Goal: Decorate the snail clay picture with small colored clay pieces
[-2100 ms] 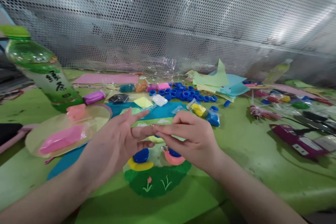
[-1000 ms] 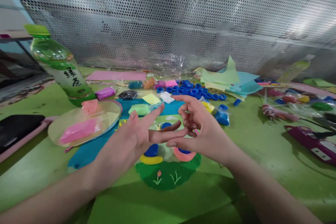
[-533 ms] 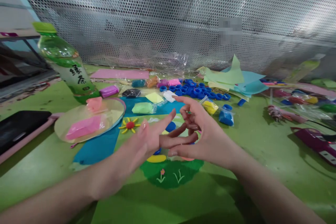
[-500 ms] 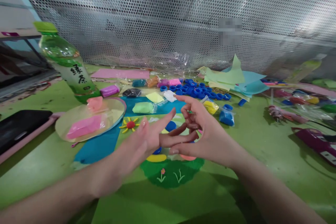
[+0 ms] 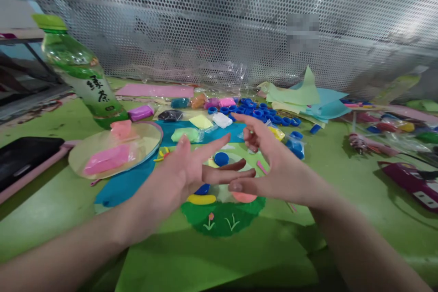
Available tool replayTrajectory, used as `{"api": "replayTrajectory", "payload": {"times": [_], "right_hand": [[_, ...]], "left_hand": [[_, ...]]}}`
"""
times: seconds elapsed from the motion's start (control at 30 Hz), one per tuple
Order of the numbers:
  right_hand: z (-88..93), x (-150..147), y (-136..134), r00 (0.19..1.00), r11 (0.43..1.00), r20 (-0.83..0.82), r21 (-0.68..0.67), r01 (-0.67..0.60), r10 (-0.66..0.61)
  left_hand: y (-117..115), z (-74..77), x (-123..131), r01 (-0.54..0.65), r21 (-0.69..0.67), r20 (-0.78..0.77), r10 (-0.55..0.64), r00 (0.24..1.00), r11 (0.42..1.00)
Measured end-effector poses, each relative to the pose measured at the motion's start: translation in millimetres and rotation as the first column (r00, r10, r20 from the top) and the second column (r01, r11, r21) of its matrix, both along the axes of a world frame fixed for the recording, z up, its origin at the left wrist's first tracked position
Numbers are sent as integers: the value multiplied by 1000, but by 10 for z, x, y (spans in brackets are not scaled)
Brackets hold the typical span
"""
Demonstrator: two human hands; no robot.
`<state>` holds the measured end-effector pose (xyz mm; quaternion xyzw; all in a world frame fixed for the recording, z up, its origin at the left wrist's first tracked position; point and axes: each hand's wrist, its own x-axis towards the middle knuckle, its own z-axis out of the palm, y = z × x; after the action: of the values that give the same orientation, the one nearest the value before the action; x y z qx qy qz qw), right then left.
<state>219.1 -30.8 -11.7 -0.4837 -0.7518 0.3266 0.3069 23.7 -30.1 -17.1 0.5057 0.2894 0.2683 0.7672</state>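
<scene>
My left hand [image 5: 178, 175] is held up over the table with its fingers stretched out toward the right. My right hand [image 5: 273, 169] faces it, with index finger and thumb spread and the other fingers curled. The left fingertips lie between that thumb and the curled fingers. I see nothing held in either hand. Below them lies a clay picture on dark green felt [image 5: 222, 221], with a blue clay ball [image 5: 221, 159], a yellow piece [image 5: 201, 199] and a pink piece [image 5: 243, 197].
A plate [image 5: 147, 139] with pink clay stands at the left, a green tea bottle [image 5: 82, 77] behind it and a black phone [image 5: 23, 162] farther left. Blue caps [image 5: 260, 116], clay packets and coloured paper [image 5: 301, 98] lie behind. A perforated metal wall closes the back.
My right hand let go of the left fingertip it pinched and spread out. Both hands have risen slightly and stay close together. The view has shifted a little.
</scene>
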Motion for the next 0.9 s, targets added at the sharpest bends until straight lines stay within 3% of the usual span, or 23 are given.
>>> {"api": "replayTrajectory", "payload": {"times": [0.13,0.4,0.67,0.9], "right_hand": [[35,37,12,1000,997,11,81,10,-11],[-25,-92,-49,988,996,123,0,-92,91],[53,99,26,984,984,181,177,-33,1],[-22,-70,-40,975,980,200,153,-128,96]], "left_hand": [[40,99,-9,-4,5,25,4,1000,1000],[-69,-77,11,23,8,-9,-23,1000,1000],[29,104,-31,-17,-18,-4,17,1000,1000],[-100,-92,26,23,21,-54,-22,998,1000]]}}
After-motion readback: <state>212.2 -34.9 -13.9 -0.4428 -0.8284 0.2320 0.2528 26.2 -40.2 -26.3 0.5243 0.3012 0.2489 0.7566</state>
